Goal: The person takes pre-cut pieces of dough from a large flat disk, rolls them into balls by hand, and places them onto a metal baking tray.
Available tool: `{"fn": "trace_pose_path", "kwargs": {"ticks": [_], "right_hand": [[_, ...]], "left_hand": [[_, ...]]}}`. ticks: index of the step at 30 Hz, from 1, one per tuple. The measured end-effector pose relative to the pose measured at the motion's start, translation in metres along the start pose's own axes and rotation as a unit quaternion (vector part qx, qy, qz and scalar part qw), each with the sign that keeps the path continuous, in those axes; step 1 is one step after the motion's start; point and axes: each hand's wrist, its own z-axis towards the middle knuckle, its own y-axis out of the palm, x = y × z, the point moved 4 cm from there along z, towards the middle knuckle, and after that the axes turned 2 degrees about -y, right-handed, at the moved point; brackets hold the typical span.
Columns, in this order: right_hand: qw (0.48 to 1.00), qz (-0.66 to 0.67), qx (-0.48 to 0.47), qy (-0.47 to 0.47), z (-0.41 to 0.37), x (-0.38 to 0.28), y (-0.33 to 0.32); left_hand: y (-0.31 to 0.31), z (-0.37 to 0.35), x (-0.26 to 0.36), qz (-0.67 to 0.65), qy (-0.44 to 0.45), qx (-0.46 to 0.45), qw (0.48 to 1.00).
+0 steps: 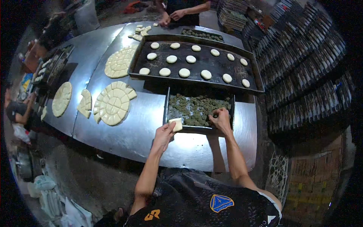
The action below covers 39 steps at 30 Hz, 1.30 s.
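Shirt [204, 204]: dark, with a blue badge; bottom edge of the head view.
Left hand [163, 133]: over the table's near part, thumb and fingers clasping the dough piece.
Dough piece [176, 124]: pale and squarish, at the fingertips of the left hand, just at the small tray's near left corner.
Right hand [220, 119]: inside the small tray, fingers bent down onto the filling; whether they grip a lump cannot be told.
Filling [194, 108]: greenish lumps heaped in the small tray, touching the right hand, just beside the dough piece.
Small tray [166, 108]: dark, near side of the large tray.
Large tray [196, 68]: dark, bearing rows of pale round pieces.
Cut dough rounds [113, 104]: flat scored discs, left of both trays.
Table [143, 140]: bare metal.
Co-worker's hands [172, 16]: at the far end.
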Motion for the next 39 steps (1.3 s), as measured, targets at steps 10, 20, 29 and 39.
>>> {"fn": "trace_pose_path", "kwargs": {"ticks": [10, 20, 29, 39], "right_hand": [[0.962, 0.219, 0.002, -0.163, -0.029, -0.121, -0.024], [0.901, 0.406, -0.097, -0.121, -0.025, -0.138, -0.028], [0.906, 0.360, -0.046, -0.217, -0.016, -0.167, -0.043], [0.878, 0.366, -0.160, -0.262, -0.029, -0.206, -0.051]], "left_hand": [[0.038, 0.006, 0.001, 0.080, 0.012, -0.058, 0.995], [0.032, -0.012, 0.028, -0.036, -0.011, -0.100, 0.994], [0.031, -0.038, 0.035, 0.513, 0.383, 0.011, 0.768], [0.004, -0.054, 0.028, -0.111, 0.069, -0.115, 0.985]]}}
